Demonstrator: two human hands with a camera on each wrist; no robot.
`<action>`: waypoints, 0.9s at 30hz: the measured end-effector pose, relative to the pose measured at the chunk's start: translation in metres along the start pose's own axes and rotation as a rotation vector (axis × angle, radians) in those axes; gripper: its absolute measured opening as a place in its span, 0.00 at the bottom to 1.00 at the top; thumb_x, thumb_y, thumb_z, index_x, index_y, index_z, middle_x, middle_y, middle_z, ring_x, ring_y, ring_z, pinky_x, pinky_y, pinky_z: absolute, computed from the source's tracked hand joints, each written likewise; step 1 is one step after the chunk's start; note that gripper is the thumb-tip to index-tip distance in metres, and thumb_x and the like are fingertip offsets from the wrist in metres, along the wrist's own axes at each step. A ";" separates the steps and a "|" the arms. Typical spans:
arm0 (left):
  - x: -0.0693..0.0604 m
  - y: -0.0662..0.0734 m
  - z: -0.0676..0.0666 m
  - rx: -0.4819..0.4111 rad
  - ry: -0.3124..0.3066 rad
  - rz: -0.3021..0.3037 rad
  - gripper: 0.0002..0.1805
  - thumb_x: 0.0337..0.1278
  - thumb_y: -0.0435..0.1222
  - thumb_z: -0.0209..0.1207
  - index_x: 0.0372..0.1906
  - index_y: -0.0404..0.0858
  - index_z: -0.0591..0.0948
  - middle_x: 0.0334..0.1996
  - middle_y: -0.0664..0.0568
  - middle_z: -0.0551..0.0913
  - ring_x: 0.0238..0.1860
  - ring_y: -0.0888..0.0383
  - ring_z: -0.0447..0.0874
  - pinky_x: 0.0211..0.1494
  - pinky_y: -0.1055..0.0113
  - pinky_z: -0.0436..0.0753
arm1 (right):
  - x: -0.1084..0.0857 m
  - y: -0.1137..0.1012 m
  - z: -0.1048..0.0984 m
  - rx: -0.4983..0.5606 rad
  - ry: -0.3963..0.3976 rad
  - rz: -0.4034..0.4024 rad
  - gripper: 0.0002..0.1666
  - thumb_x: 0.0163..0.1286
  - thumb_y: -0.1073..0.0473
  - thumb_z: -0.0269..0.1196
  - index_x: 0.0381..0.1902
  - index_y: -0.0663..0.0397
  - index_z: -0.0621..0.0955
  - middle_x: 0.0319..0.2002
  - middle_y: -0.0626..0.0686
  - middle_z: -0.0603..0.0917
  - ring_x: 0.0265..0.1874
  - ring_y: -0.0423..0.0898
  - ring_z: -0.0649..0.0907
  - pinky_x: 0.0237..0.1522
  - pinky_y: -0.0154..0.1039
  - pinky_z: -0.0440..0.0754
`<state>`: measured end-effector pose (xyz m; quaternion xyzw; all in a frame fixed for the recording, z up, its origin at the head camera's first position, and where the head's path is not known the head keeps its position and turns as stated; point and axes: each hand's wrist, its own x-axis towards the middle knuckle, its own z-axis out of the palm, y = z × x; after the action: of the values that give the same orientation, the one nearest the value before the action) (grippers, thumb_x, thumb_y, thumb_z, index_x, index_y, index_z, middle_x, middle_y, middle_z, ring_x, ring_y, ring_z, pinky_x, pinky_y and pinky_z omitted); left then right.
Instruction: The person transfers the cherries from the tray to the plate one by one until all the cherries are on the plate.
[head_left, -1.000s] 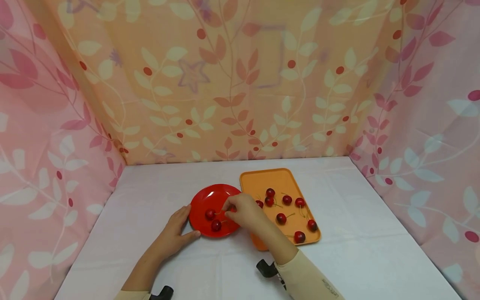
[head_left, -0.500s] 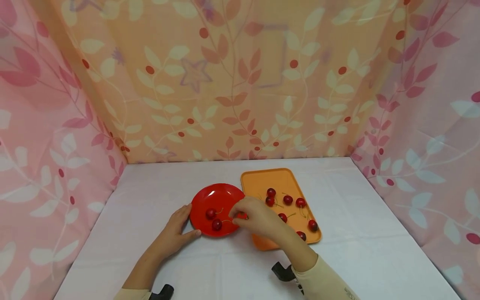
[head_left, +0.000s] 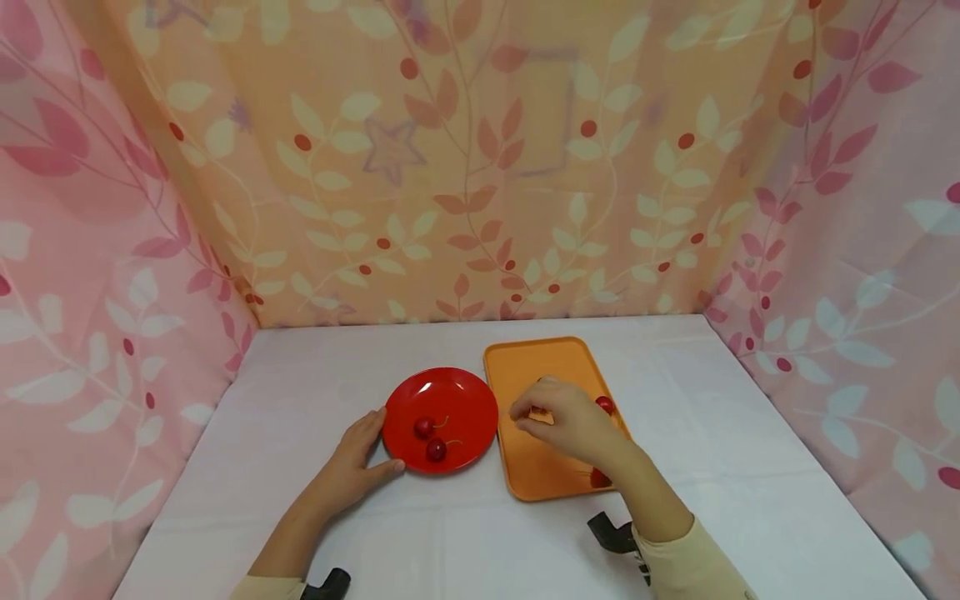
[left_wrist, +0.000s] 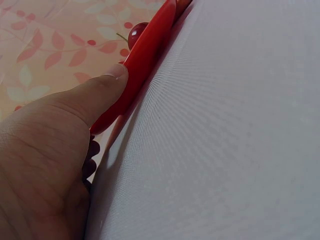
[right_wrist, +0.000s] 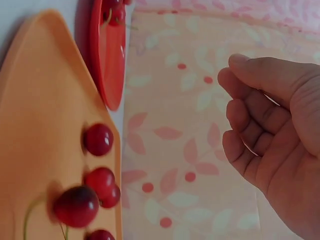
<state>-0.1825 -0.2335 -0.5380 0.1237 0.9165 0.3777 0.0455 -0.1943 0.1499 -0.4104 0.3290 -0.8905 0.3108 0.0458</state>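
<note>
A round red plate [head_left: 477, 417] lies on the white table with two stemmed cherries [head_left: 424, 427] in it. My left hand [head_left: 351, 462] holds the plate's left edge, its thumb [left_wrist: 107, 90] resting against the rim in the left wrist view. Over the orange tray [head_left: 525, 354] hovers my right hand [head_left: 573, 421], fingers loosely bent. Nothing shows in its grasp in the right wrist view. Several dark red cherries [right_wrist: 77, 206] lie in that tray; from the head most are covered by the right hand and forearm.
The white cloth [head_left: 330, 358] covers the table around plate and tray, which stand side by side, almost touching. Flowered curtains [head_left: 450, 167] close off the back and both sides. Each wrist carries a black camera mount [head_left: 611, 533].
My right hand has moved right, from above the red plate to above the orange tray. The left hand keeps its place at the plate, and the same two cherries still lie there.
</note>
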 end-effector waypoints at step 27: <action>-0.001 0.003 0.000 -0.002 0.004 -0.006 0.58 0.56 0.60 0.68 0.83 0.45 0.52 0.82 0.45 0.54 0.81 0.41 0.47 0.75 0.33 0.61 | -0.021 0.104 -0.031 0.006 -0.190 0.333 0.06 0.66 0.65 0.70 0.38 0.50 0.89 0.38 0.42 0.87 0.42 0.48 0.81 0.50 0.46 0.84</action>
<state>-0.1812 -0.2311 -0.5359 0.1203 0.9165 0.3788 0.0451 -0.2450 0.2410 -0.4460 0.2053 -0.9321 0.2841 -0.0915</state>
